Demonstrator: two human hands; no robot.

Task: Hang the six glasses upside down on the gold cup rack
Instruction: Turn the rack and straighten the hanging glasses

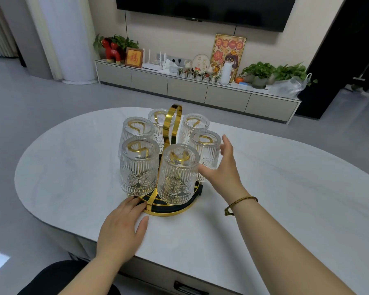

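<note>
The gold cup rack [172,124] with a round black-and-gold base stands in the middle of the white oval table [285,188]. Several clear ribbed glasses hang upside down on its gold hooks, among them a front left glass [139,167], a front middle glass [178,175] and a right glass [207,150]. My left hand [124,228] lies flat on the table, fingertips touching the base's front left rim. My right hand [222,167] is spread, fingers apart, against the right glass and beside the front middle glass, holding nothing.
The table's near edge runs just below my forearms, with a drawer handle [190,287] under it. Behind the table lies grey floor, then a low TV cabinet [188,90] with plants, pictures and a router, under a wall-mounted TV [207,9].
</note>
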